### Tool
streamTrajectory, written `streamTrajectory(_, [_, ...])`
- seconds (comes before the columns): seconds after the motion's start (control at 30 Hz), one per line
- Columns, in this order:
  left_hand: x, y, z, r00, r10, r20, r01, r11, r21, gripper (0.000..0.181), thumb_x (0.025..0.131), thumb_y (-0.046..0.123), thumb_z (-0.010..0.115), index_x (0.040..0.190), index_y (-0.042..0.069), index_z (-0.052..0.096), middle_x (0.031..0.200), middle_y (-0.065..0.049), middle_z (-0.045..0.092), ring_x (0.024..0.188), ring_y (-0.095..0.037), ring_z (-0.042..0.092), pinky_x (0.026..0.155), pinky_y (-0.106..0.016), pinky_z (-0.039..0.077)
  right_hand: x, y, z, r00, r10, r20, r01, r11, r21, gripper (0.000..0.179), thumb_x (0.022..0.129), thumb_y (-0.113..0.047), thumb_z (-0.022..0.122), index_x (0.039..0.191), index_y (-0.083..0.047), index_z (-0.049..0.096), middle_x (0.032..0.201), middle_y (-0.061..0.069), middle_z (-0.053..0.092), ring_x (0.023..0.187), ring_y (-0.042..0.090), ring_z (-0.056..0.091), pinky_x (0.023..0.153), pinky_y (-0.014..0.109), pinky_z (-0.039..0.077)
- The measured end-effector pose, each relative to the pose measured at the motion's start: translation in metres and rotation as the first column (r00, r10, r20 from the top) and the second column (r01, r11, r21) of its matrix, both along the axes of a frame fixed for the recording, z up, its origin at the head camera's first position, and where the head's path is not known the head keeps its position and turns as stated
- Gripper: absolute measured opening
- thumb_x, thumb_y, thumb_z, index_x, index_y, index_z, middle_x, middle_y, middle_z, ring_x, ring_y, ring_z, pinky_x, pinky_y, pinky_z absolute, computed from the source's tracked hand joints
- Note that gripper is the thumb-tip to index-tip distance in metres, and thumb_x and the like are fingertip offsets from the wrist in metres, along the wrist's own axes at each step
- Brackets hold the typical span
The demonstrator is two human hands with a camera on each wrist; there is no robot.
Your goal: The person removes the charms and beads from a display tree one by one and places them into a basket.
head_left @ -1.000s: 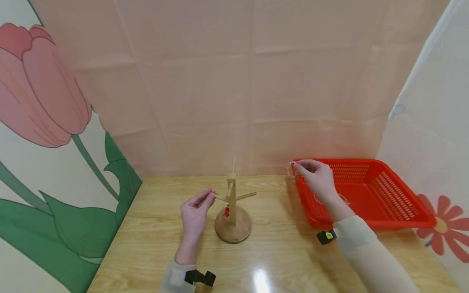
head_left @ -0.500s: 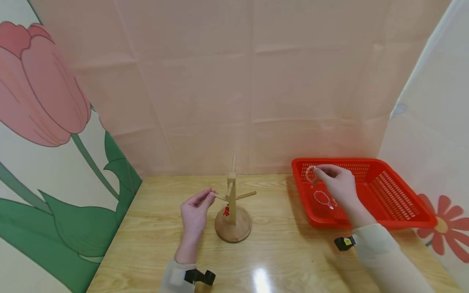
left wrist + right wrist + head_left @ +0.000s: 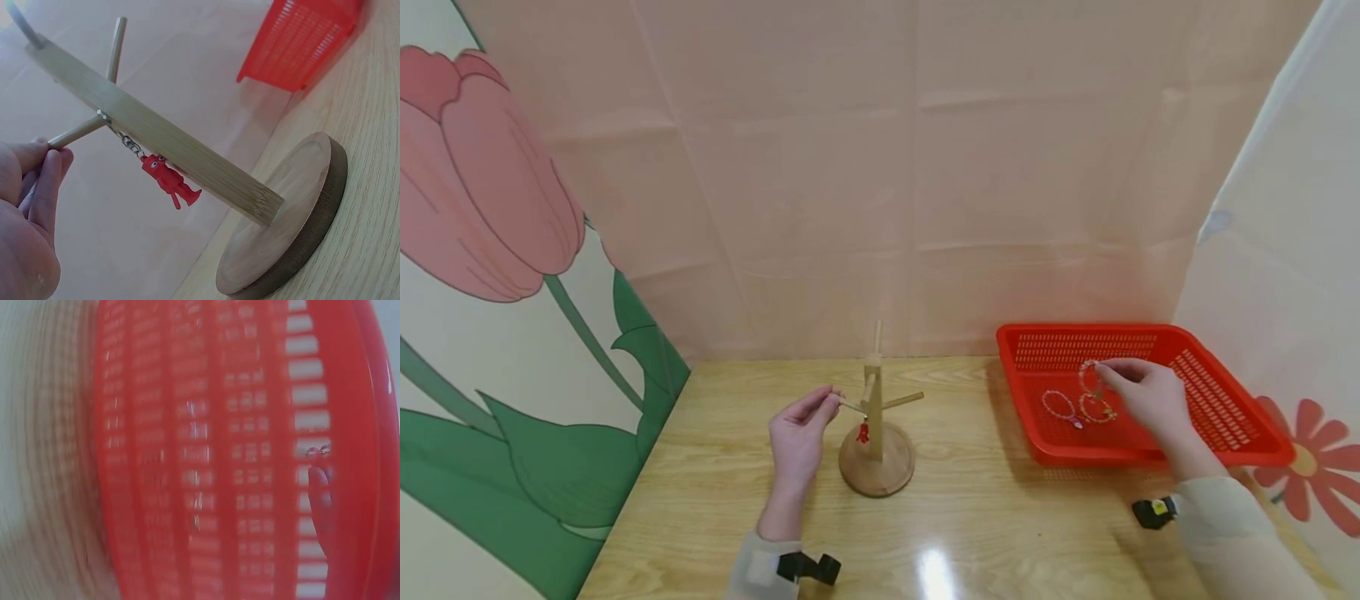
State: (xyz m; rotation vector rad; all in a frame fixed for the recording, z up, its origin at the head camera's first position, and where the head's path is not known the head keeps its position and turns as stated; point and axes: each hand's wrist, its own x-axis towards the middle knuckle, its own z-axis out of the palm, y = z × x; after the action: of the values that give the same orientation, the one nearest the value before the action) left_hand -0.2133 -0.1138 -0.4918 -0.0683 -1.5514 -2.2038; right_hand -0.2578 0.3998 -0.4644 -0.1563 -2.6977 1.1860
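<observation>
My left hand (image 3: 799, 437) pinches the end of a peg (image 3: 78, 132) on a wooden stand (image 3: 876, 417) with a round base (image 3: 281, 219). A red figure keychain (image 3: 169, 178) hangs by its chain from that peg, close to the post. Over the red plastic basket (image 3: 1225, 400), my right hand (image 3: 1150, 404) pinches a beaded bracelet (image 3: 1087, 377) between thumb and fingertips. Below it in the basket lie a beaded bracelet with a pink charm (image 3: 1060, 405) and one with a gold-coloured charm (image 3: 1097, 408). The basket's slotted wall mostly hides the right hand in the right wrist view.
More pegs stick out of the stand, one to the right (image 3: 904, 400) and one at the top (image 3: 878, 336). Wood-grain table surface (image 3: 955, 467) lies between stand and basket. A pinkish sheet (image 3: 917, 183) hangs behind the table, with flower-printed panels at both sides.
My right hand has moved right with the bracelet, from the basket's left edge to above its inside. Both bracelets lying there have come into view. The left hand has stayed on the peg.
</observation>
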Motion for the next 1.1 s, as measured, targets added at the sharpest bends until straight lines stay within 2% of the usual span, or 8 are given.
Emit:
streamTrajectory(0.1, [0.001,-0.001,0.000,1.000,0.000,0.004,0.000,1.000,-0.001,0.028,0.093,-0.008,0.080,0.115,-0.022,0.070,0.100,-0.021,0.080,0.090,-0.016,0.079,0.083,-0.032,0.066,0.002,0.015,-0.003,1.000,0.007,0.013,-0.008,0.999,0.048,0.059,0.107,-0.054,0.062,0.133,-0.003,0.072,0.120,0.022,0.075,0.091,0.017,0.067,0.065,0.022,0.057])
streamTrajectory(0.2, [0.001,-0.002,-0.001,1.000,0.007,0.011,-0.007,1.000,-0.014,0.024,0.093,-0.007,0.080,0.113,-0.018,0.074,0.101,-0.023,0.079,0.090,-0.017,0.079,0.083,-0.033,0.067,0.002,0.030,-0.007,1.000,0.014,0.022,-0.017,0.992,0.122,0.059,0.107,-0.053,0.062,0.132,-0.001,0.072,0.120,0.023,0.075,0.098,0.028,0.065,0.066,0.024,0.054])
streamTrajectory(0.33, [0.002,-0.003,-0.001,1.000,0.012,0.016,-0.011,1.000,-0.021,0.020,0.092,-0.006,0.081,0.111,-0.013,0.077,0.101,-0.021,0.080,0.090,-0.018,0.080,0.083,-0.034,0.067,0.003,0.049,-0.009,0.997,0.040,0.069,-0.051,0.985,0.166,0.061,0.107,-0.052,0.062,0.133,0.003,0.070,0.124,0.028,0.071,0.102,0.038,0.063,0.067,0.029,0.056])
streamTrajectory(0.43, [0.003,-0.003,-0.002,1.000,0.011,0.015,-0.011,1.000,-0.021,0.023,0.092,-0.006,0.082,0.112,-0.015,0.076,0.100,-0.019,0.080,0.090,-0.018,0.080,0.083,-0.034,0.067,0.003,0.062,-0.010,0.992,0.066,0.112,-0.087,0.977,0.194,0.060,0.107,-0.048,0.064,0.134,0.006,0.068,0.124,0.030,0.070,0.101,0.039,0.063,0.067,0.031,0.058])
streamTrajectory(0.57, [0.003,-0.004,-0.002,1.000,0.015,0.012,-0.015,1.000,-0.025,0.025,0.092,-0.007,0.081,0.113,-0.018,0.074,0.100,-0.022,0.080,0.090,-0.017,0.079,0.082,-0.033,0.067,0.002,0.075,-0.010,0.983,0.097,0.158,-0.134,0.961,0.242,0.062,0.106,-0.048,0.067,0.131,0.008,0.069,0.119,0.030,0.072,0.097,0.038,0.065,0.068,0.035,0.060])
streamTrajectory(0.8, [0.002,-0.004,-0.003,1.000,0.016,0.012,-0.016,1.000,-0.015,0.029,0.092,-0.007,0.081,0.115,-0.022,0.070,0.102,-0.028,0.078,0.089,-0.016,0.079,0.082,-0.032,0.067,-0.003,0.090,-0.009,0.958,0.089,0.271,-0.154,0.962,0.226,0.070,0.101,-0.050,0.073,0.133,0.012,0.064,0.114,0.028,0.073,0.095,0.037,0.065,0.069,0.040,0.063])
streamTrajectory(0.93, [0.002,-0.004,-0.003,1.000,0.017,0.010,-0.017,1.000,-0.017,0.032,0.092,-0.007,0.081,0.116,-0.025,0.068,0.102,-0.028,0.078,0.089,-0.016,0.079,0.082,-0.031,0.067,-0.010,0.094,-0.011,0.943,0.091,0.319,-0.164,0.964,0.210,0.064,0.100,-0.041,0.077,0.132,0.013,0.065,0.109,0.025,0.074,0.092,0.035,0.065,0.072,0.042,0.065])
streamTrajectory(1.1, [0.002,-0.004,-0.002,1.000,0.016,0.012,-0.016,1.000,-0.016,0.027,0.092,-0.008,0.081,0.114,-0.021,0.072,0.102,-0.027,0.078,0.089,-0.016,0.079,0.081,-0.031,0.067,-0.019,0.096,-0.011,0.927,0.083,0.365,-0.161,0.969,0.189,0.058,0.099,-0.032,0.080,0.131,0.014,0.065,0.107,0.025,0.074,0.090,0.035,0.067,0.076,0.048,0.067])
